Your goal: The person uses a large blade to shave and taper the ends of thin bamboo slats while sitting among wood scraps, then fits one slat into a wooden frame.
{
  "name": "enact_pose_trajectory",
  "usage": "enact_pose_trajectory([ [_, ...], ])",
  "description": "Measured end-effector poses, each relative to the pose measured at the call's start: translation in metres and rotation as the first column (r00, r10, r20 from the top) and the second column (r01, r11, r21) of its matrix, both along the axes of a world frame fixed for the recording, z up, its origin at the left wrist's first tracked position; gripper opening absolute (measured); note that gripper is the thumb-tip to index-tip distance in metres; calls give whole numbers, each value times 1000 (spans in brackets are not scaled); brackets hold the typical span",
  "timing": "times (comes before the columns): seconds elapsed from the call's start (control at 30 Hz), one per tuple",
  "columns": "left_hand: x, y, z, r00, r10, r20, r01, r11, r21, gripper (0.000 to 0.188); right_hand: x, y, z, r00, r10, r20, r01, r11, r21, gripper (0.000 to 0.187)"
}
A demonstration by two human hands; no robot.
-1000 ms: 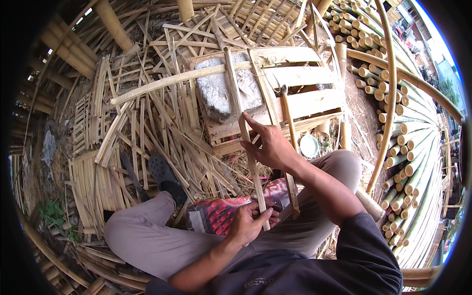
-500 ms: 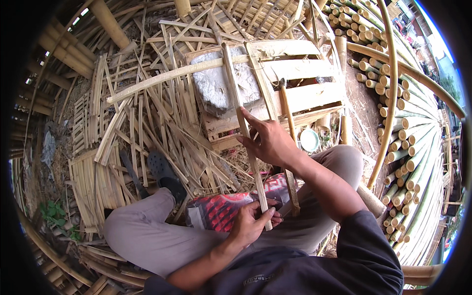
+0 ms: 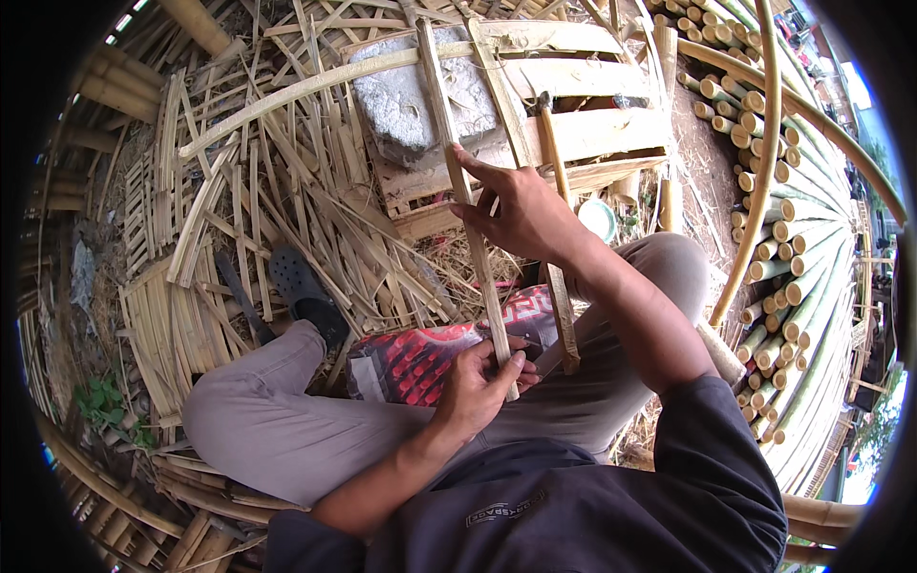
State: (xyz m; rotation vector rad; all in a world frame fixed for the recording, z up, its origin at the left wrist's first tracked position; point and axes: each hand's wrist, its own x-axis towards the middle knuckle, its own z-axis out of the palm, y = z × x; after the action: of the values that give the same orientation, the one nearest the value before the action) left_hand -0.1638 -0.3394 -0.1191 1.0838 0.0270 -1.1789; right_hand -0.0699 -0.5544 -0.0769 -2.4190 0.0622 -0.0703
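Observation:
My left hand (image 3: 473, 384) grips the near end of a long, flat bamboo strip (image 3: 482, 263), thumb on top. Farther along the same strip, my right hand (image 3: 523, 215) has its index finger stretched over the strip and its thumb against it, the other fingers curled. A second bamboo strip (image 3: 501, 95) runs beside it to the right, and a curved bamboo strip (image 3: 287, 103) crosses both at the far side. The strips lie over a grey stone block (image 3: 406, 105) on a wooden crate (image 3: 597, 138). A hammer (image 3: 552, 143) leans there, its head on the crate.
Loose bamboo slats (image 3: 325, 201) cover the ground at left, near a dark blade (image 3: 242, 296) and a clog (image 3: 304, 286). A red patterned sack (image 3: 415, 368) lies between my legs. Cut bamboo poles (image 3: 793, 229) are stacked at right; a pale bowl (image 3: 597, 222) sits beside the crate.
The whole scene has shifted upward and slightly left in the picture. Both hands keep nearly the same places on the bamboo strip.

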Motion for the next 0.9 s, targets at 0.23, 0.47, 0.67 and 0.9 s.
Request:
enact_pose_trajectory([
  [0.23, 6, -1, -1, 998, -62, 10, 61, 996, 59, 23, 1, 2, -2, 1000, 10, 22, -10, 1000, -26, 68],
  [0.47, 5, -1, -1, 998, -70, 11, 69, 996, 60, 26, -1, 2, -3, 999, 29, -18, -30, 999, -39, 74],
  [0.67, 4, 1, -1, 997, -77, 22, 75, 994, 76, 31, -1, 4, -2, 999, 38, -32, -38, 999, 21, 77],
  [0.9, 2, -1, 1, 999, -9, 41, 7, 998, 61, 25, -1, 6, -4, 999, 32, -30, -31, 999, 28, 77],
])
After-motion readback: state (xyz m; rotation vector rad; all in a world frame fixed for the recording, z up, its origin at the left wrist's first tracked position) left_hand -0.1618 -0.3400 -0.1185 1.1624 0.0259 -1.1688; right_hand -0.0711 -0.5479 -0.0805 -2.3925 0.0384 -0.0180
